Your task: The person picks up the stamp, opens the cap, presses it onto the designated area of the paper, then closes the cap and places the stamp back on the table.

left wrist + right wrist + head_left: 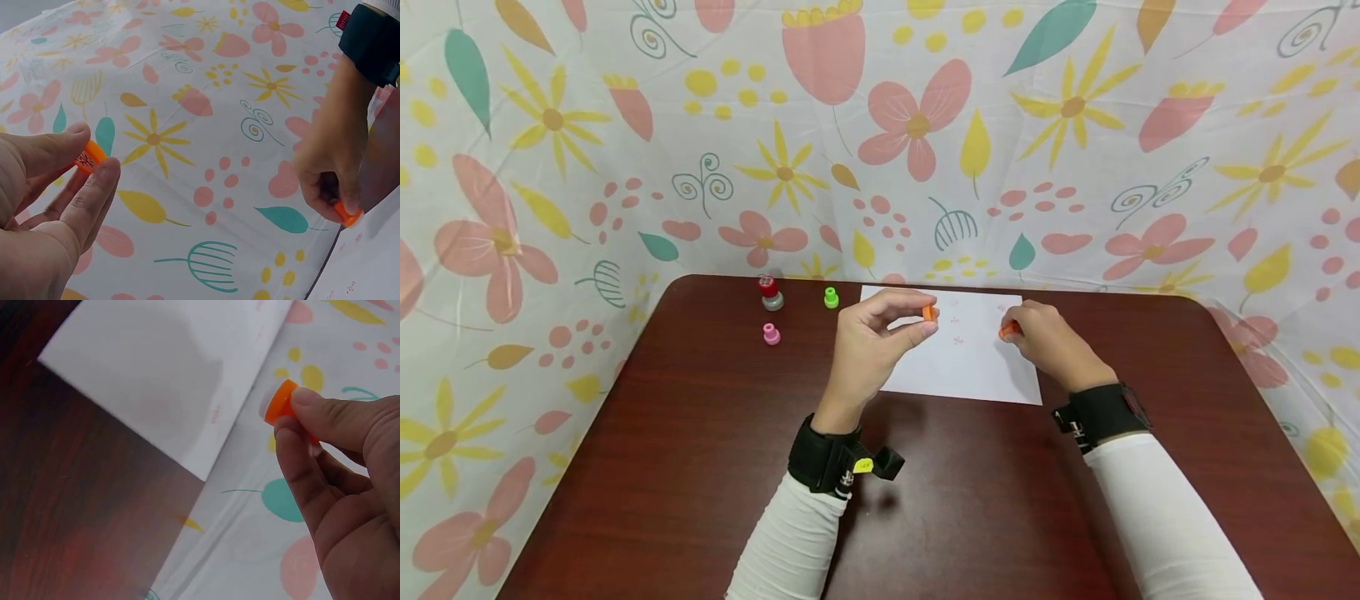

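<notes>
My left hand (872, 346) is raised over the left part of a white sheet of paper (955, 375). Between thumb and fingertips it pinches a small orange stamp cap (90, 156), whose round face carries a dark red branching pattern. On the right, my right hand (1052, 342) holds an orange stamp (281, 403) between thumb and fingers, close over the paper's right edge. A whitish end shows on this stamp in the right wrist view; the curled fingers hide its other end. Several faint pink-red prints (958, 341) mark the sheet's upper half.
Left of the paper, a red and grey stamp (771, 294), a pink stamp (771, 334) and a green stamp (831, 297) stand on the dark brown table (700, 467). A flower-printed cloth (917, 208) hangs along the table's back and sides.
</notes>
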`<act>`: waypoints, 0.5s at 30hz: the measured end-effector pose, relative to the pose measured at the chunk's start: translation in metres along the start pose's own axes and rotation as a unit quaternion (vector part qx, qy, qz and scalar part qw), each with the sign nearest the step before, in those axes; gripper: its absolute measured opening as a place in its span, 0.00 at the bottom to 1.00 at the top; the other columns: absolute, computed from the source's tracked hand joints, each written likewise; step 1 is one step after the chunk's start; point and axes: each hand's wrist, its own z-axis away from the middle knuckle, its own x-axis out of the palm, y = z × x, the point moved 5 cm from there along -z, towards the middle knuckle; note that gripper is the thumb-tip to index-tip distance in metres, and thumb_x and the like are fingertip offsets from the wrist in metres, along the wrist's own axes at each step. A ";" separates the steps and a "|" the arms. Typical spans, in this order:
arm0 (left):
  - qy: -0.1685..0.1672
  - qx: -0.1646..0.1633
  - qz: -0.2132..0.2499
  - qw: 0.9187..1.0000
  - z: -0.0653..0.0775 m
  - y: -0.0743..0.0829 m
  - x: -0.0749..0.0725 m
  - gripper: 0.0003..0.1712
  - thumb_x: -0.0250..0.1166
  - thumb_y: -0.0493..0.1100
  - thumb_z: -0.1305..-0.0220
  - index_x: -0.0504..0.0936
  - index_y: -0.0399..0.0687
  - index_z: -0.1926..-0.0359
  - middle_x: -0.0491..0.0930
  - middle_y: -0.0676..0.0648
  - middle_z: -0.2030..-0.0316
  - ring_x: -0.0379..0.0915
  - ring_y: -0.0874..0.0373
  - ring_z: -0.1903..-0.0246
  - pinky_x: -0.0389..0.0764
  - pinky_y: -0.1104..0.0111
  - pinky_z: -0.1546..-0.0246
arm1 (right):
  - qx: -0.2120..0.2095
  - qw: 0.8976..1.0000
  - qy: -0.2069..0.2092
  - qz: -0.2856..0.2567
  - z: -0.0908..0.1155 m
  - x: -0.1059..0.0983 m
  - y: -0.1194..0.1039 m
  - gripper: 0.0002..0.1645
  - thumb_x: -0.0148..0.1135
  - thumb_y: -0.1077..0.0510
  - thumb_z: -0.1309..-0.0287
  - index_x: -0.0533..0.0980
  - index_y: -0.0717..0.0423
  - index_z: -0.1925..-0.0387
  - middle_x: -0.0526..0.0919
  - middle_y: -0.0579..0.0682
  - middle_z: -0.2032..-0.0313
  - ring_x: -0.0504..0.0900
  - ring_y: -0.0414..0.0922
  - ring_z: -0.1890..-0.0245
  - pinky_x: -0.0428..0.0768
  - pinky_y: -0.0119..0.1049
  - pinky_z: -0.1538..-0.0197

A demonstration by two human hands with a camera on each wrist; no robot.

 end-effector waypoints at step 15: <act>-0.002 -0.005 -0.010 1.000 0.001 -0.003 0.000 0.17 0.73 0.21 0.45 0.85 0.25 0.52 0.84 0.27 0.55 0.85 0.60 0.57 0.88 0.57 0.50 | 0.029 0.995 -0.090 0.035 -0.007 0.018 0.009 0.03 0.68 0.69 0.39 0.82 0.65 0.63 0.81 0.56 0.67 0.78 0.51 0.63 0.81 0.42 0.60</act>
